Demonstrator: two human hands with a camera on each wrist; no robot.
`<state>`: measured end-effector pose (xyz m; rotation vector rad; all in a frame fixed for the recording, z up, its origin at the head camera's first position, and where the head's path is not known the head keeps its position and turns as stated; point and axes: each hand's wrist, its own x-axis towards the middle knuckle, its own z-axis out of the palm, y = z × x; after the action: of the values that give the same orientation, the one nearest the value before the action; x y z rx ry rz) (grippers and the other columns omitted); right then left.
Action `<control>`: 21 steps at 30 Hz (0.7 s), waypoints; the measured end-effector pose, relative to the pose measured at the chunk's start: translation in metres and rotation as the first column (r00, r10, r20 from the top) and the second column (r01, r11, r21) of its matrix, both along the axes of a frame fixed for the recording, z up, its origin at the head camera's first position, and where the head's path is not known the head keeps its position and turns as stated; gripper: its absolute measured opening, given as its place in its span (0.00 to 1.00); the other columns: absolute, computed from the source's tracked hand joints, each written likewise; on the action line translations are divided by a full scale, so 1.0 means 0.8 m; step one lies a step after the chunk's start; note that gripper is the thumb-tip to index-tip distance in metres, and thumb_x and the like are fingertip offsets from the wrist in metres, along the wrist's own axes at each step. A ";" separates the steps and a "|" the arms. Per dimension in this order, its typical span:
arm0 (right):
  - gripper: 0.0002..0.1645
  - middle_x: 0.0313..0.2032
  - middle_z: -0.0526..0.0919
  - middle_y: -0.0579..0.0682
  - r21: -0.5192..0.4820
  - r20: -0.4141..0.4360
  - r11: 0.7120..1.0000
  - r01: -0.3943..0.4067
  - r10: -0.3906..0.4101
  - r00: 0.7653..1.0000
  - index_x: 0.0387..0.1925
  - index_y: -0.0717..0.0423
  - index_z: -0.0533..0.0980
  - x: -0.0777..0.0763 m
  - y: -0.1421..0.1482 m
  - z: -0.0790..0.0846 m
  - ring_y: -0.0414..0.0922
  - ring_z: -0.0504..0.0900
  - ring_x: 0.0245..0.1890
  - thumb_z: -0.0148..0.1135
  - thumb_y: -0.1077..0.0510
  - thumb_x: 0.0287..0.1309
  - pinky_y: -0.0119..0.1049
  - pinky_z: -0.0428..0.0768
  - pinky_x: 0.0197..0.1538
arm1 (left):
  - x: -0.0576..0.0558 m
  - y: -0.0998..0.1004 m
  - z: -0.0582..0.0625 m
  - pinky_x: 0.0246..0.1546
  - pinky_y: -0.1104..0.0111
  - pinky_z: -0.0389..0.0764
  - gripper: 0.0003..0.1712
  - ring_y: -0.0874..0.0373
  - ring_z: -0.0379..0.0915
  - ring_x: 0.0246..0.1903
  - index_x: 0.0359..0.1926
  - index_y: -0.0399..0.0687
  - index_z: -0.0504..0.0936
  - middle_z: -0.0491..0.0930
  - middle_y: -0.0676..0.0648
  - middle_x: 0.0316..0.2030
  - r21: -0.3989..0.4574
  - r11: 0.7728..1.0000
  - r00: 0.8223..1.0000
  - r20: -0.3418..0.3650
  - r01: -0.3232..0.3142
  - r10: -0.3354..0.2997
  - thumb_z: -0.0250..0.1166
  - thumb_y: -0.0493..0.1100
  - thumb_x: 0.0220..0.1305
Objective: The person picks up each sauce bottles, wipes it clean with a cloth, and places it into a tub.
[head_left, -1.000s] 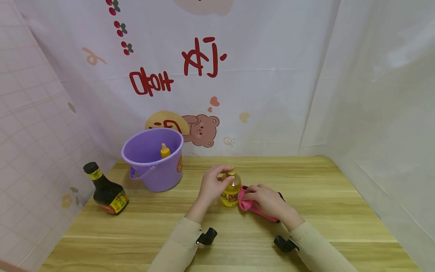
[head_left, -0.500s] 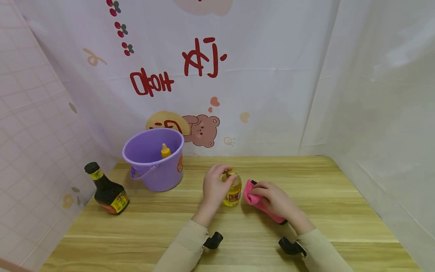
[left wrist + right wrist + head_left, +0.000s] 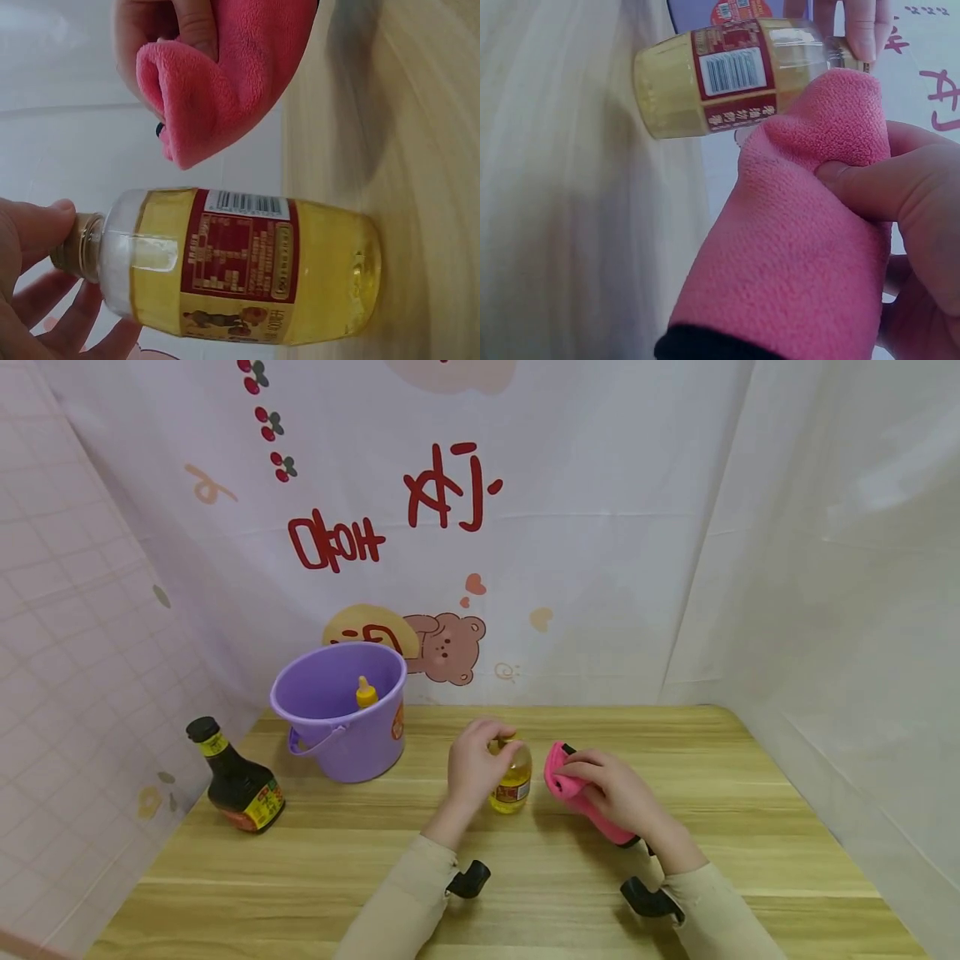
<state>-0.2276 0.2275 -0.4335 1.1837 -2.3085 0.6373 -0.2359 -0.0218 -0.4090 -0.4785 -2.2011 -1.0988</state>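
By its gold cap, my left hand (image 3: 476, 764) holds a small clear bottle of yellow cooking oil (image 3: 512, 785), thumb on one side and fingers on the other. The bottle stands upright; whether its base touches the table is hard to tell. Its red label (image 3: 240, 247) and a white barcode show in the left wrist view. My right hand (image 3: 617, 789) pinches a pink cleaning cloth (image 3: 795, 225) with a dark edge between thumb and fingers. The cloth (image 3: 562, 781) hangs a little to the right of the bottle, apart from it in the left wrist view.
At the back left stands a purple bucket (image 3: 352, 752) with a yellow-capped bottle (image 3: 366, 693) inside. A dark sauce bottle (image 3: 243, 789) stands left of it. A printed curtain (image 3: 600, 568) hangs behind the wooden table (image 3: 720, 827).
My right hand has drawn the cloth off the bottle's side, to the right and up. The bottle has turned in my left hand, bringing the barcode into sight.
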 end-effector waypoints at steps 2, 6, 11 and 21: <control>0.24 0.47 0.81 0.53 -0.007 -0.014 1.000 -0.007 0.007 1.000 0.45 0.56 0.83 -0.002 -0.001 0.002 0.53 0.81 0.47 0.67 0.78 0.47 0.50 0.81 0.48 | -0.003 -0.004 0.002 0.38 0.65 0.81 0.07 0.57 0.80 0.38 0.36 0.46 0.88 0.85 0.49 0.38 -0.011 0.999 0.999 0.021 0.035 -0.035 0.76 0.41 0.56; 0.24 0.47 0.81 0.53 -0.023 -0.040 0.999 -0.034 0.033 0.999 0.46 0.56 0.82 -0.006 -0.006 0.009 0.52 0.81 0.46 0.68 0.77 0.47 0.49 0.82 0.47 | -0.007 -0.010 0.007 0.43 0.62 0.82 0.06 0.55 0.81 0.43 0.37 0.45 0.88 0.85 0.49 0.40 -0.028 0.994 0.992 0.075 0.106 -0.104 0.74 0.37 0.58; 0.23 0.49 0.81 0.52 -0.021 -0.050 0.998 -0.054 0.053 0.997 0.48 0.56 0.82 -0.012 -0.017 0.021 0.52 0.81 0.47 0.70 0.75 0.49 0.49 0.82 0.48 | -0.009 -0.014 0.012 0.43 0.60 0.82 0.06 0.54 0.80 0.46 0.39 0.44 0.87 0.85 0.48 0.44 -0.015 0.985 0.974 0.152 0.172 -0.167 0.70 0.33 0.61; 0.23 0.50 0.80 0.55 -0.021 -0.091 0.996 -0.084 0.081 0.993 0.49 0.56 0.82 -0.019 -0.037 0.046 0.55 0.79 0.49 0.71 0.73 0.49 0.51 0.81 0.50 | -0.013 -0.019 0.012 0.52 0.55 0.79 0.09 0.51 0.77 0.53 0.45 0.43 0.86 0.83 0.46 0.49 0.010 0.973 0.952 0.203 0.231 -0.229 0.66 0.32 0.64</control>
<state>-0.2427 0.1981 -0.3969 1.2753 -2.1808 0.6273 -0.2461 -0.0374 -0.3996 -0.6690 -2.3754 -1.3063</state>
